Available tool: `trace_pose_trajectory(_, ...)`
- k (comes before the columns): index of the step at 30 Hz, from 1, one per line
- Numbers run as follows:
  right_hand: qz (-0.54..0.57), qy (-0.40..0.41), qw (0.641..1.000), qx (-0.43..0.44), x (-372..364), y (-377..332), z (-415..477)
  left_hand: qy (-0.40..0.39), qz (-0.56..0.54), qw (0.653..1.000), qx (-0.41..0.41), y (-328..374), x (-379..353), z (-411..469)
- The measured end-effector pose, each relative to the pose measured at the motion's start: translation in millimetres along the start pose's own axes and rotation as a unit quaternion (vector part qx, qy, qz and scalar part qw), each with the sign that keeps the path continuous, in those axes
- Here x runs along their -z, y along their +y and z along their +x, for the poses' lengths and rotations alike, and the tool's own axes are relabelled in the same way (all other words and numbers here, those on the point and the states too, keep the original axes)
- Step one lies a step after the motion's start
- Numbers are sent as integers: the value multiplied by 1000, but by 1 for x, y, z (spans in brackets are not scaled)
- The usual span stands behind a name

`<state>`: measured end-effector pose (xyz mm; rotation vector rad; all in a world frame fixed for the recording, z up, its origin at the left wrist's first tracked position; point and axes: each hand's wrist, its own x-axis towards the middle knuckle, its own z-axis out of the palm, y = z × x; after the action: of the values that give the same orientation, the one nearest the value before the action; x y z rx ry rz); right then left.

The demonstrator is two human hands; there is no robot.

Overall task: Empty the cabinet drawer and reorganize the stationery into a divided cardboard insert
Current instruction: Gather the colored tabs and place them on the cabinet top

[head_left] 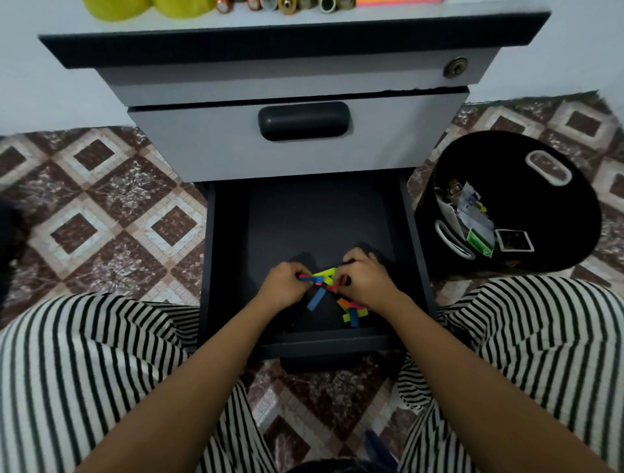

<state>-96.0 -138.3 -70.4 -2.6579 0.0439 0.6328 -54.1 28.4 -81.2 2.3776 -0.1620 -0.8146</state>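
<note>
Both hands are down in the open bottom drawer with fingers curled. The left hand pinches the ends of a red and a blue strip, and the right hand nips a bunch of bright paper strips from the other side, so the little bundle sits squarely between the two grips, touching both. I make out yellow-green, red and blue in it, though how many strips there are I cannot tell. One blue strip hangs down at 6 o'clock from the bundle. A loose heap of perhaps half a dozen orange, green, pink and blue strips lies on the drawer floor at 6 o'clock from the right hand, near the front wall. At 12 o'clock stands the grey cabinet with three drawers counted: the open one, a shut one with a dark handle, and a top one with a round lock. On the cabinet top sit two yellow-green round things, a row of small rolls and a pink-orange pad. At 3 o'clock from the drawer a black bin with two white-rimmed grip holes holds papers, a green box and a white-bordered black card; any print on them is too small to read. Striped trousers flank both arms over the patterned tile floor.
</note>
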Motion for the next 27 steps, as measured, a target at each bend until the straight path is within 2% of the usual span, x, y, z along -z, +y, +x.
trace_pose_trajectory(8, -85, 26, 995, 36, -9, -3, 4, 19, -15, 999, 22, -2, 3, 2)
trace_pose_trajectory(14, -88, 3, 996, -1, -12, -3, 6, 18, -20, 999, 37, -5, 2, 2)
trace_pose_trajectory(27, -55, -2, 998, -7, -15, -3, 7, 19, 5, 999, 41, -7, -1, 2)
